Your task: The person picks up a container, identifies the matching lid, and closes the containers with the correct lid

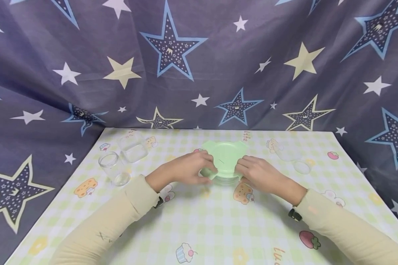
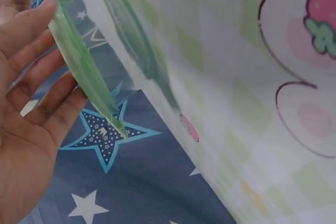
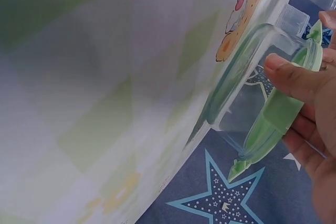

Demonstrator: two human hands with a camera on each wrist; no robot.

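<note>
A round clear food container (image 1: 226,180) with a pale green flap-sided lid (image 1: 226,156) stands near the middle of the table. My left hand (image 1: 194,167) is at the lid's near left corner, its fingers bent at the edge by a green flap. At the near right corner my right hand (image 1: 258,171) grips the lid. In the right wrist view its thumb lies against a lowered flap (image 3: 283,111), with the other fingers behind the lid (image 3: 257,145). The left wrist view shows the left fingers (image 2: 44,72) along the lid's face (image 2: 84,64); the thumb's contact is unclear there.
To the left stand a clear open-topped jar (image 1: 114,169) and another clear container (image 1: 132,149). A clear cup-like vessel (image 1: 296,160), hard to make out, is at the right. A checked cloth (image 1: 205,228) covers the table, and a star-patterned curtain (image 1: 212,33) hangs behind it.
</note>
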